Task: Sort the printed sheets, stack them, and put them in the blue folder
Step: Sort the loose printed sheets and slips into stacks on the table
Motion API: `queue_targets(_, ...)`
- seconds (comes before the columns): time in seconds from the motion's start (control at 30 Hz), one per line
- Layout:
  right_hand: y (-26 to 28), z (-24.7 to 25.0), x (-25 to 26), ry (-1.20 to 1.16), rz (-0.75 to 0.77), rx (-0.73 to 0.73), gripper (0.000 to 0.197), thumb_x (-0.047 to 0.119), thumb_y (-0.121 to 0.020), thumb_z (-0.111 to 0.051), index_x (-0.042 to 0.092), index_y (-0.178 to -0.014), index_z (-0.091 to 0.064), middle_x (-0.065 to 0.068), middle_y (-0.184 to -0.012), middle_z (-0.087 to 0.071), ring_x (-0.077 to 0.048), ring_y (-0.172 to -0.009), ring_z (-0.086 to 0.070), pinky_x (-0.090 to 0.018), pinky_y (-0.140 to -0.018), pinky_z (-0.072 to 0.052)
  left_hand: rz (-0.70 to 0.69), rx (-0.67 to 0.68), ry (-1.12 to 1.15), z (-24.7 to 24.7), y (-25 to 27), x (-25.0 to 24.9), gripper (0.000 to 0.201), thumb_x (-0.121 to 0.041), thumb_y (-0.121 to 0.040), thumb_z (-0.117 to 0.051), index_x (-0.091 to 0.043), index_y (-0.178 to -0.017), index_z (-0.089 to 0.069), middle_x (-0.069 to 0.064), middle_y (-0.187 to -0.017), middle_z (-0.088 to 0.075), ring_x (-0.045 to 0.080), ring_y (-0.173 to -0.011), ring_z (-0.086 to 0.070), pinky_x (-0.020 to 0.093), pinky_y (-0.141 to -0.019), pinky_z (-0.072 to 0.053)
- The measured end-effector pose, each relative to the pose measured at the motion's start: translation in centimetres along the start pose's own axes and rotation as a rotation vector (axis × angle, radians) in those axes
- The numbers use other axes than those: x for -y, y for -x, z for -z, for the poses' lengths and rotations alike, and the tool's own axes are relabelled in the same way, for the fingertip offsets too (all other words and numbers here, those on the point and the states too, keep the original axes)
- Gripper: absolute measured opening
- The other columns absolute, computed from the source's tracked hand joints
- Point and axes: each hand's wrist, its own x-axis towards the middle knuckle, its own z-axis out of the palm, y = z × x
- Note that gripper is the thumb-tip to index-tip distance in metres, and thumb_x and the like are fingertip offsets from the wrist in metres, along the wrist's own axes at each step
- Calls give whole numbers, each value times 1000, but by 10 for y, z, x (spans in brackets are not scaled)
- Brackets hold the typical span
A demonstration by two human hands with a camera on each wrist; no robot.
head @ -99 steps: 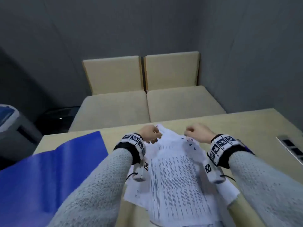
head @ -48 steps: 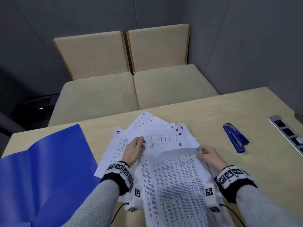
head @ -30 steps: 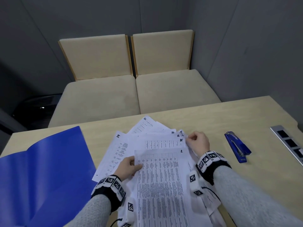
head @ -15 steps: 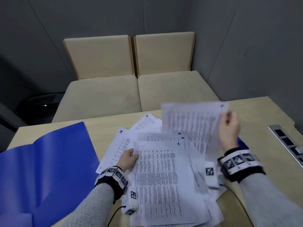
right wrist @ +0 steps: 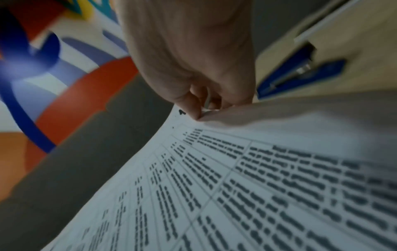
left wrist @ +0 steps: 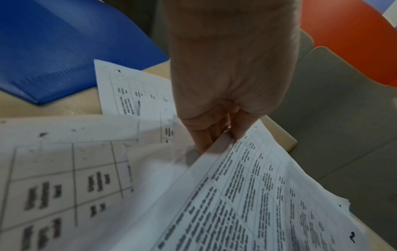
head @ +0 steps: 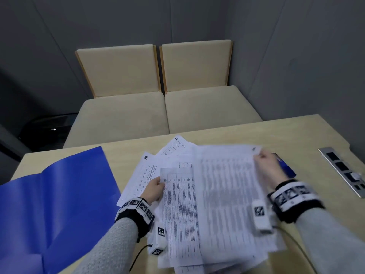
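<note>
Hands clamped on printed sheets above the table (head: 227,133).
Right hand (head: 269,167) pinches one sheet (head: 227,186) by its corner, now lowered over the pile; left hand (head: 153,189) still grips the stack (head: 177,206) edge; blue folder (head: 49,196) lies open at left.

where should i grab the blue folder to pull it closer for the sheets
Take the blue folder by its near right edge, coming from the right with the left hand. It lies open and flat on the table, and that edge sits closest to the sheets, uncovered.
</note>
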Motion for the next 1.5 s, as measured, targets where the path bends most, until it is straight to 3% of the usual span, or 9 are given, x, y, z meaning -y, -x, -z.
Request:
queue_targets(0.3,45,-82,-53,87,-152,124,29,5,-80,-51,19,-57,-39,2,-57,-40,-17,-58,-35,-26,-54,-24,116,15,260,-3,2,-7,46,-56,-95,-39,-17,-92,-63,3,-89,-64,23,-86,-59,34,-78,-47)
queue_targets(0.4,40,-85,-41,98,-96,220,32,1,-80,-55,18,-59,-40,2,-57,-37,-14,-58,-34,-23,-51,-23,8,11,152,-2,5,-7,18,-31,-89,-63,-17,-101,-59,4,-101,-68,21,-91,-64,43,-94,-50)
queue_targets(0.53,39,-83,-46,114,-57,299,19,2,-80,-64,17,-70,-54,1,-63,-52,-16,-65,-49,-23,-56,-35,-48,21,92,-1,7,-7,27,2,-86,-62,-6,-111,-58,13,-101,-69,15,-78,-66,32,-77,-55)
queue_targets(0.83,42,-79,-46,17,-110,331,53,10,-74,-74,23,-115,-44,-9,-89,-59,-21,-72,-58,-25,-47,-35,-77,86,118,6,5,-5,28,1,-85,-65,-3,-111,-59,6,-85,-70,14,-68,-65,21,-60,-50)
queue_targets(0.93,43,-79,-39,27,-95,352,36,17,-71,-76,19,-99,-54,-9,-92,-59,-21,-71,-58,-28,-52,-43,-75,139,141,7,4,0,18,-10,-86,-67,0,-101,-63,-8,-53,-56,7,-43,-46,17,-43,-35)
queue_targets(1.07,35,-77,-46,27,-37,368,39,36,-55,-77,19,-87,-63,-14,-108,-60,-25,-92,-65,-43,-85,-55,-59,189,200,8,6,1,23,-17,-86,-68,-3,-104,-65,0,-63,-65,12,-53,-57,21,-53,-45)
queue_targets(1.17,47,-66,-34,-7,-20,431,26,6,-78,-68,17,-97,-55,-11,-100,-65,-25,-86,-66,-40,-76,-56,-56,278,228,6,9,-2,25,-19,-84,-70,-7,-106,-67,15,-94,-73,29,-83,-69,38,-75,-54)
queue_targets(1.37,48,-39,-46,233,243,375,28,1,-80,-60,24,-66,-56,8,-66,-59,-15,-66,-53,-29,-63,-41,51,317,115,0,1,-19,48,-54,-87,-56,-8,-97,-66,10,-81,-64,20,-67,-62,27,-62,-55)
queue_targets(1.5,56,-29,-58,277,289,374,29,3,-82,-64,25,-65,-60,18,-59,-59,-9,-64,-49,-25,-63,-38,18,111,-32,-13,-10,-28,36,-38,-98,-46,-7,-92,-63,14,-82,-68,23,-62,-65,38,-66,-59)
